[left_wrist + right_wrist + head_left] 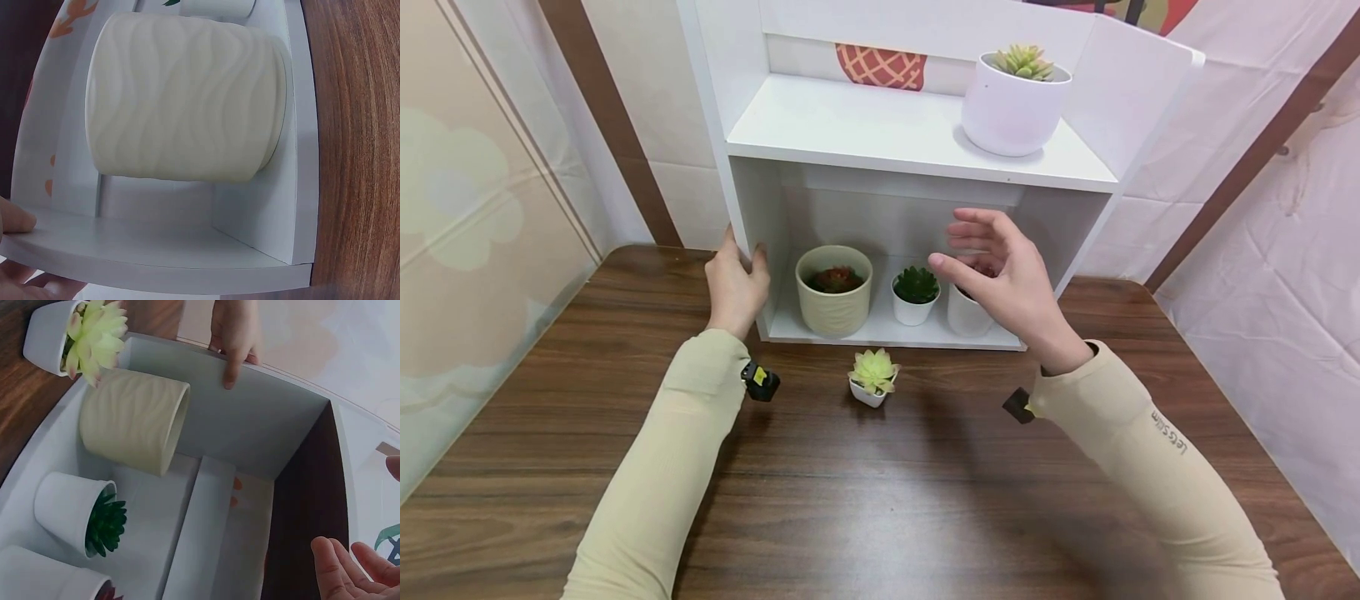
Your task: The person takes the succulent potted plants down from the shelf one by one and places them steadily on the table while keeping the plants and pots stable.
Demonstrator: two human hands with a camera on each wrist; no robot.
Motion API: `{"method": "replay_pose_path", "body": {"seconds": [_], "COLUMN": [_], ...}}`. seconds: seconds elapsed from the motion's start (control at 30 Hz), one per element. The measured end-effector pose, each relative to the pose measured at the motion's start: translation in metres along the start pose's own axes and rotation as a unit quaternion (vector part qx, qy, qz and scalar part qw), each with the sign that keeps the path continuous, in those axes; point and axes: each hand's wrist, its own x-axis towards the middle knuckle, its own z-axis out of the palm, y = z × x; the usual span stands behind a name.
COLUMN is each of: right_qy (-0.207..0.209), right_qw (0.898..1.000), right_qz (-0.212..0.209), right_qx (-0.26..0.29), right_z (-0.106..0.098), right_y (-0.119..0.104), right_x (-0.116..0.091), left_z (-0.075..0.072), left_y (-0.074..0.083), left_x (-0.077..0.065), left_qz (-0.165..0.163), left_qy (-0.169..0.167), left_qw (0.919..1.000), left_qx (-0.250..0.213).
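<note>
My left hand (737, 283) grips the left side panel of a white shelf (850, 125), thumb inside and fingers outside. My right hand (1007, 275) hovers before the right part of the lower compartment, fingers loosely bent and holding nothing. Inside that compartment stand a cream wavy pot (833, 308) with a reddish succulent, a small white pot (913, 312) with a dark green succulent, and a white pot (967, 315) partly hidden behind the right hand. A light green succulent (874, 371) in a small white pot sits on the table in front of the shelf.
On the upper board, at the right, rests a larger white pot (1011, 108) with a green succulent. The brown wooden table (850, 500) extends in front of the shelf. Printed fabric walls (475, 208) stand behind and beside the table.
</note>
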Motion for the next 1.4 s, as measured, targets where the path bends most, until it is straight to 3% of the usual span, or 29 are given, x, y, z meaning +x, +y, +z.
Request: {"method": "replay_pose_path", "body": {"seconds": [0.73,1.4], "right_qy": [0.068,0.132], "right_qw": [0.997,0.991], "right_qz": [-0.023,-0.001], "right_qx": [0.007,0.013], "right_z": [-0.021,-0.043], "right_y": [-0.019,-0.024], "right_x": [0.014,0.028], "left_z": [0.000,0.000], "left_y": [0.000,0.000], "left_x": [0.002,-0.001], "left_qz": [0.002,0.001], "left_qy": [0.001,0.000], "left_qw": [1.0000,1.0000], "left_qx": [0.002,0.001]}}
